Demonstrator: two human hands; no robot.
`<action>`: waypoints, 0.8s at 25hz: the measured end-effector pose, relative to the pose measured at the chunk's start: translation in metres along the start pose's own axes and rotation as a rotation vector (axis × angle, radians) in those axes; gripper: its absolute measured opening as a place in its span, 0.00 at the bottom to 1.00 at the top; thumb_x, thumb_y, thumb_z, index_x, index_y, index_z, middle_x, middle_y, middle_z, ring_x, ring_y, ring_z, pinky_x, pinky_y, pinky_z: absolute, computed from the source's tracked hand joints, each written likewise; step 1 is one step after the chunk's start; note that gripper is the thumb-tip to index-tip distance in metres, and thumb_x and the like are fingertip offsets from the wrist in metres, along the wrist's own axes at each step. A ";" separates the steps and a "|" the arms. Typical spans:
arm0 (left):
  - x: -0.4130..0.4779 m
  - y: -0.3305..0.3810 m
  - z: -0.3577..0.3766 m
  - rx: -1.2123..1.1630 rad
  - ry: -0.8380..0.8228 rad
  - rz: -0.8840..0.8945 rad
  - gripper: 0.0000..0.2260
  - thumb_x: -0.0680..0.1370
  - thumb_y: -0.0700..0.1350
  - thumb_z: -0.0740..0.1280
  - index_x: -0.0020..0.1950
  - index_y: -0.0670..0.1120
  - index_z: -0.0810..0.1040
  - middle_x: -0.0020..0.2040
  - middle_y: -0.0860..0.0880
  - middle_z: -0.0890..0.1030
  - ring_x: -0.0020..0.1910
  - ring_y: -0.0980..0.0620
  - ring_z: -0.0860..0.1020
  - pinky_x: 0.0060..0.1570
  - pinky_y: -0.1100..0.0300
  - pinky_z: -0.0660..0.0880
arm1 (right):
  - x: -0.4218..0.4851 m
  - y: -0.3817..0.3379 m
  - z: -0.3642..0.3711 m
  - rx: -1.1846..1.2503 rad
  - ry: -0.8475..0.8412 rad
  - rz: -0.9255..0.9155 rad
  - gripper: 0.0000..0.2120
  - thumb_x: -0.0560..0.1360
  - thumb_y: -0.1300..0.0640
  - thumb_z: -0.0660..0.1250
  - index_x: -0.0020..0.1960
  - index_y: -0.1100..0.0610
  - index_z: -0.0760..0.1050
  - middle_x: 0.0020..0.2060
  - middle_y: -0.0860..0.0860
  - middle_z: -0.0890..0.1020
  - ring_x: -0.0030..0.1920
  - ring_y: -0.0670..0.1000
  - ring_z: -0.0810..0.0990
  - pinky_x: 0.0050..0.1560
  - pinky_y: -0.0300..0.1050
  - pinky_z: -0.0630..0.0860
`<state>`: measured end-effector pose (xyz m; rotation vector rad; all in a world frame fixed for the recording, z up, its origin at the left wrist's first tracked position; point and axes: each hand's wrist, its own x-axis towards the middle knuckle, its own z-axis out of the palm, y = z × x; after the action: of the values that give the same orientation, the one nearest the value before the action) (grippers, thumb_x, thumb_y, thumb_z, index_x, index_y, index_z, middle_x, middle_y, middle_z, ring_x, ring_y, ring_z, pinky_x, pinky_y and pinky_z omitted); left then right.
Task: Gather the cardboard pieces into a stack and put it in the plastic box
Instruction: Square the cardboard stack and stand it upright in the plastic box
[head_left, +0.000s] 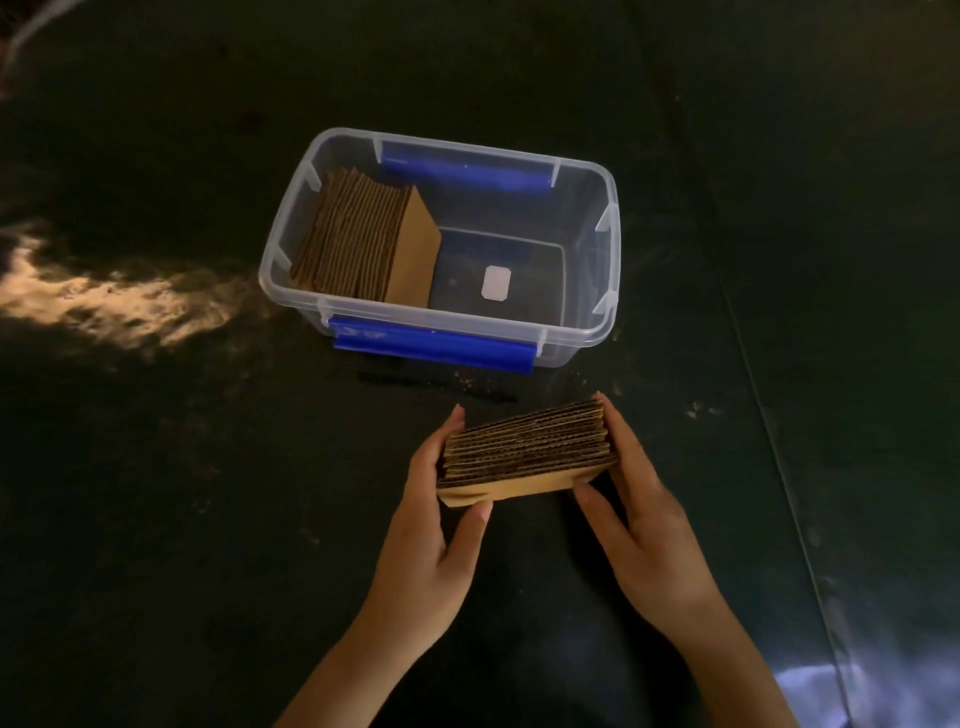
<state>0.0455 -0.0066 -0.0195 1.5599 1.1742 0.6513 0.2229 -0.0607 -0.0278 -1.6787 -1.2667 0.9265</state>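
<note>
A stack of brown corrugated cardboard pieces (527, 449) stands on edge between my two hands, just in front of the box. My left hand (439, 512) grips its left end and my right hand (641, 519) presses its right end. The clear plastic box (605, 249) with blue latches sits open beyond the stack. In its left half another stack of cardboard pieces (363, 239) leans against the left wall. The right half of the box shows a bare floor with a small white label.
The dark tabletop (156, 519) carries small cardboard crumbs in front of the box. A bright patch of light (104, 296) lies to the left. A seam or edge (779, 441) runs diagonally down the right side.
</note>
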 end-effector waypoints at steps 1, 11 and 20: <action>-0.001 0.000 0.003 -0.014 0.012 -0.002 0.30 0.73 0.42 0.64 0.67 0.61 0.53 0.62 0.65 0.68 0.61 0.68 0.68 0.58 0.74 0.64 | -0.001 0.000 0.004 -0.006 0.003 -0.011 0.33 0.74 0.63 0.62 0.73 0.48 0.51 0.64 0.32 0.67 0.65 0.35 0.66 0.63 0.26 0.61; 0.002 -0.001 -0.009 0.385 0.064 0.112 0.21 0.69 0.46 0.66 0.59 0.59 0.65 0.55 0.61 0.68 0.56 0.69 0.67 0.50 0.77 0.66 | 0.008 -0.004 -0.015 -0.130 0.059 -0.127 0.27 0.69 0.52 0.66 0.67 0.44 0.65 0.59 0.39 0.75 0.60 0.38 0.75 0.60 0.31 0.69; 0.011 0.018 -0.026 0.647 -0.059 0.274 0.23 0.67 0.46 0.69 0.61 0.50 0.70 0.53 0.52 0.77 0.49 0.61 0.72 0.44 0.75 0.64 | 0.015 -0.028 -0.032 -0.419 0.016 -0.217 0.19 0.66 0.58 0.73 0.56 0.50 0.76 0.43 0.44 0.77 0.42 0.39 0.76 0.44 0.27 0.73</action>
<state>0.0341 0.0140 0.0037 2.2974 1.2013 0.4069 0.2443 -0.0470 0.0093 -1.8069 -1.6794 0.5399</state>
